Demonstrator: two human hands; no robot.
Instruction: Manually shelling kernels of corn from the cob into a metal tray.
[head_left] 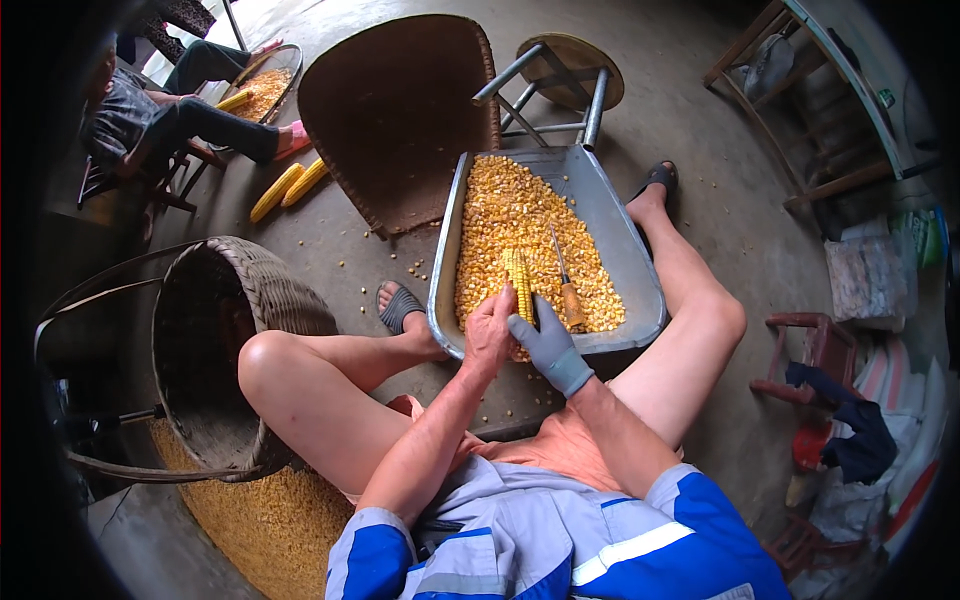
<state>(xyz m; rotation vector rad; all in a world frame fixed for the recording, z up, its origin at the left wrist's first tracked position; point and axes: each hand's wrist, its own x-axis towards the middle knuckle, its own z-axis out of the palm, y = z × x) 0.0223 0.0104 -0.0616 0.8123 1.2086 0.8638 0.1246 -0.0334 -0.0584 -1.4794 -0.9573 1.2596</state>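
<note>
My bare left hand (489, 326) is closed round the lower part of a yellow corn cob (517, 268). In a grey glove, my right hand (546, 342) grips the same cob from its other side. The cob points away from me over a grey tub (611, 210), which holds a heap of loose corn kernels (495, 205). A wooden-handled tool with a thin metal shaft, perhaps a screwdriver or an awl (572, 302), lies on the kernels just right of the cob. My fingers hide the cob's near end.
A wicker basket (285, 285) lies tipped at left, beside more kernels (270, 530). Two corn cobs (276, 193) rest on the floor. Beyond the tub are a large brown woven scoop (395, 110) and an overturned stool (575, 72). A seated person (140, 130) is at upper left.
</note>
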